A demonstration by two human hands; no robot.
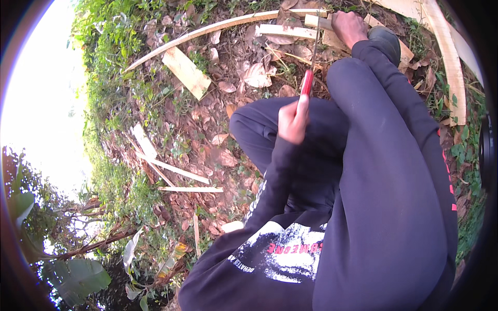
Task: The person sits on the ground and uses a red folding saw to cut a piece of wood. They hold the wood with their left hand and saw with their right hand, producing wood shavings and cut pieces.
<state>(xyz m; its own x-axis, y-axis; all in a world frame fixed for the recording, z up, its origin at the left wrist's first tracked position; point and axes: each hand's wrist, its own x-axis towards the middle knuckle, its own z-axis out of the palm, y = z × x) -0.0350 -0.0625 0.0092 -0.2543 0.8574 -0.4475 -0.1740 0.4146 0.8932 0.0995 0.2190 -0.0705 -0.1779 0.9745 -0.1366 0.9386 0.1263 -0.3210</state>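
Note:
My left hand (293,122) is closed around the red handle (307,83) of a hand saw. Its thin blade (315,49) runs up to a short pale wooden piece (288,31) lying on the leaf-covered ground. My right hand (348,26) presses down on the wood just right of the blade, fingers curled over it. A dark shoe (386,40) rests on the same wood beside that hand. My dark-trousered legs fill the right half of the view.
A long curved wooden strip (207,30) lies at the top. A flat board (185,71) and several thin offcuts (176,170) lie to the left among dry leaves. A wide pale plank (450,57) runs down the right. Green plants border the left.

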